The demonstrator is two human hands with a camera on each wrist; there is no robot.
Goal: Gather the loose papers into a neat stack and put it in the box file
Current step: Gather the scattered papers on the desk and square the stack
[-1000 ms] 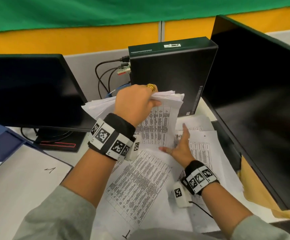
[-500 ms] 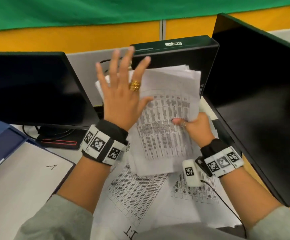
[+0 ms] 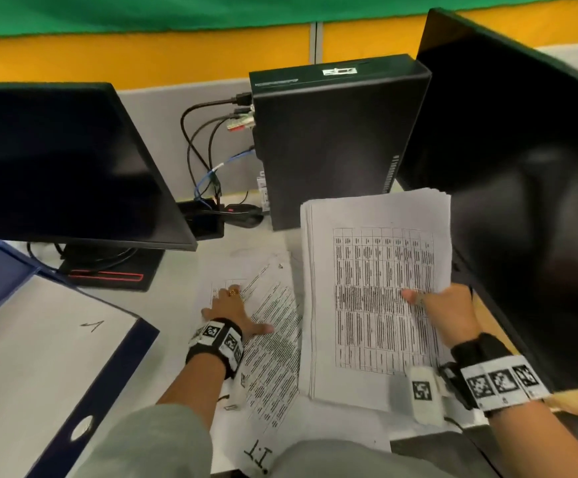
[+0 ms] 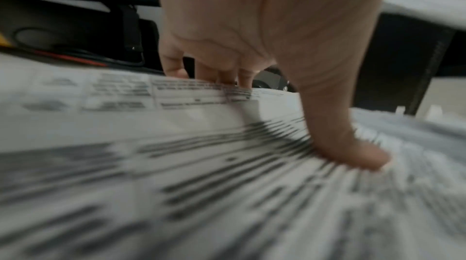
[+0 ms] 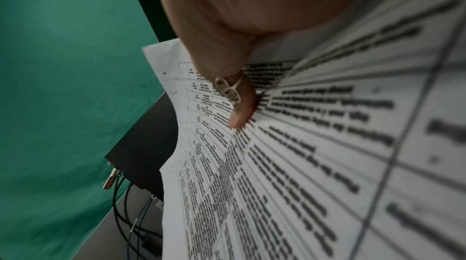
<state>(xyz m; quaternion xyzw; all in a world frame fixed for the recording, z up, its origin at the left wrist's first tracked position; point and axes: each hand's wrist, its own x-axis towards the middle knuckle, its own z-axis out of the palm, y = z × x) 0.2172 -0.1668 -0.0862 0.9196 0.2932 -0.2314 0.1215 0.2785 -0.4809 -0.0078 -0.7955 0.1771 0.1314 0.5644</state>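
Observation:
A thick stack of printed papers (image 3: pixel 377 288) is held tilted above the desk on the right. My right hand (image 3: pixel 443 312) grips its right edge, thumb on top; the right wrist view shows that thumb (image 5: pixel 239 105) lying on the stack (image 5: pixel 315 164). Loose printed sheets (image 3: pixel 273 339) lie on the desk left of the stack. My left hand (image 3: pixel 234 305) is down on them. In the left wrist view its fingers (image 4: pixel 227 73) curl over the sheets' (image 4: pixel 151 154) far edge and the thumb presses on top. The blue box file (image 3: pixel 108 384) lies open at the left, white paper inside.
A dark monitor (image 3: pixel 56 160) stands at the back left and a larger one (image 3: pixel 522 201) close on the right. A black computer case (image 3: pixel 325 143) with cables (image 3: pixel 204 150) stands behind the papers. A small clip (image 3: pixel 230 407) lies beside my left forearm.
My left hand let go of the raised stack and dropped onto the loose sheets. My right hand took the stack alone and lowered it to the right.

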